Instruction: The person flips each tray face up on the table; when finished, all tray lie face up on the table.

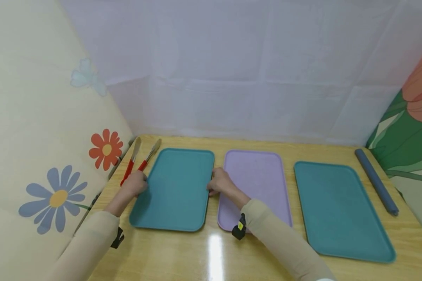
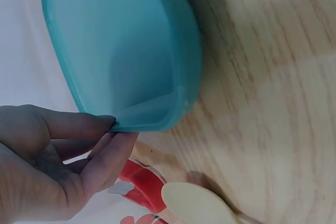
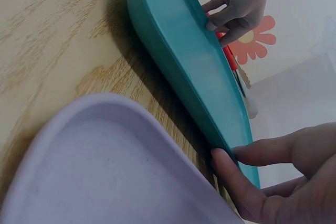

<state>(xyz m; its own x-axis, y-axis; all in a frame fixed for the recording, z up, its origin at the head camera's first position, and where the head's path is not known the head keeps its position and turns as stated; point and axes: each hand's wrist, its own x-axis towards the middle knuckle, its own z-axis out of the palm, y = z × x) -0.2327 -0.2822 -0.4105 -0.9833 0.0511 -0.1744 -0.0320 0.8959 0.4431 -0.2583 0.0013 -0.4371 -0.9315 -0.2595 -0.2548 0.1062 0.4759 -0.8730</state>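
A teal tray lies between both hands at the left of the table. My left hand pinches its left rim between thumb and fingers, seen close up in the left wrist view. On the opposite rim, my right hand grips the tray with thumb and forefinger; the right wrist view shows this too. A dark shadow runs under the tray's side, but whether it is raised I cannot tell. Red-handled tongs lie spread just beyond my left hand. Under my right forearm is a lilac tray.
A second teal tray lies on the right of the wooden table, with a grey-blue roll beside it. Near the left hand is a cream, spoon-shaped thing. Cloth hangs behind the table.
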